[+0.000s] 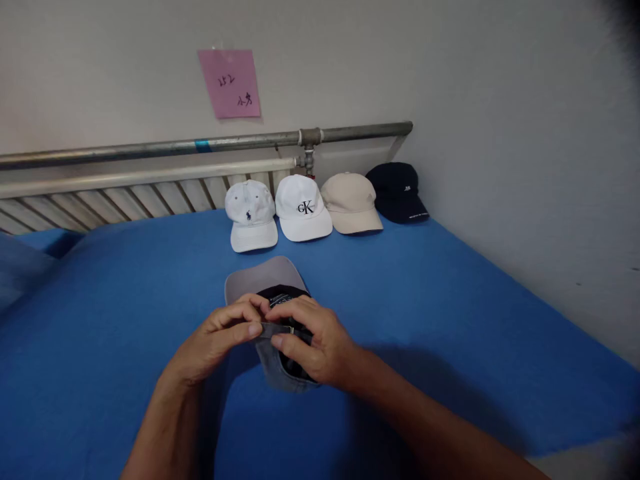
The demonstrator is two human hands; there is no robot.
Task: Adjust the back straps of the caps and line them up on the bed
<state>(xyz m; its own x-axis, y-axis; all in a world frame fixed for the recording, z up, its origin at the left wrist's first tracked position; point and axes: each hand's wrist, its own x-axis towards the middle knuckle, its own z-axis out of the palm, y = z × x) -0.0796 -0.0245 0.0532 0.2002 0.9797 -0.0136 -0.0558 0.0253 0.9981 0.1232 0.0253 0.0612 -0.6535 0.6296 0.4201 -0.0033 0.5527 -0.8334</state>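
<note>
Gray baseball cap (267, 280): over smooth blue cloth (150, 300); curved brim (263, 272) pointing away, faded crown (277, 377), dark lining (291, 365) showing.
Back strap (273, 330): narrow, flat, small metallic buckle (292, 329).
Left hand (217, 337): thumb and fingers pinched on the strap.
Right hand (323, 340): curled, fingers nearly closed on the strap by the buckle.

The gray cap (265, 277) and blue sheet (150, 320) look matt cloth, the pipe (160, 149) smooth metal, the note (230, 83) paper.
</note>
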